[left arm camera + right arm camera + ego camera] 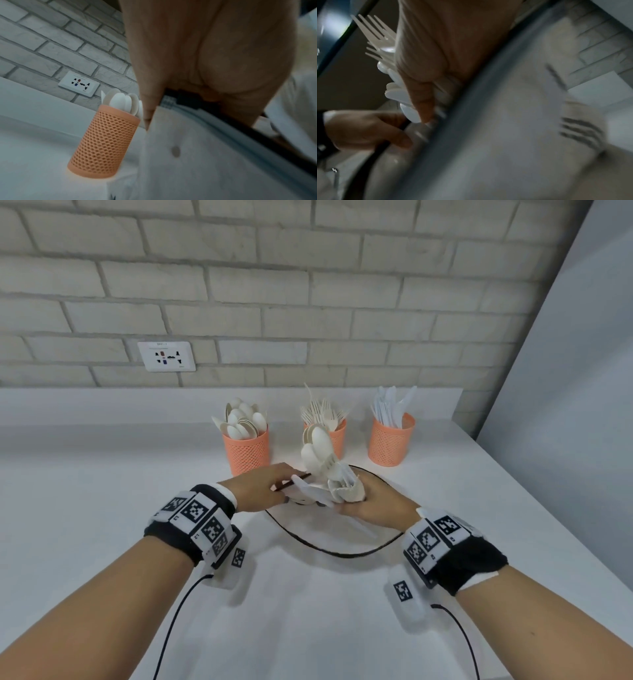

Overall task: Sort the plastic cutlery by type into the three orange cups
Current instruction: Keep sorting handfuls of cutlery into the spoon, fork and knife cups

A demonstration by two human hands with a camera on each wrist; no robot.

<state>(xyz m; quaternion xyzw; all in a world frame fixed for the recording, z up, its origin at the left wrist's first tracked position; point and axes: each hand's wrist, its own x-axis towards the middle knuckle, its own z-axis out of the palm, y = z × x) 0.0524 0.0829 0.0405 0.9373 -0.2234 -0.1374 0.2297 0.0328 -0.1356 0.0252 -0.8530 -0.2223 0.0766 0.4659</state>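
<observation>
The right hand [371, 503] is gripping a mixed bundle [330, 470] of spoons and forks upright over the tray [337, 553]. The left hand [262, 486] is pinching the tray's far-left rim. Three cups [246, 451] are standing far beyond, holding spoons, forks and knives from left to right.

head view downward, wrist views close
</observation>
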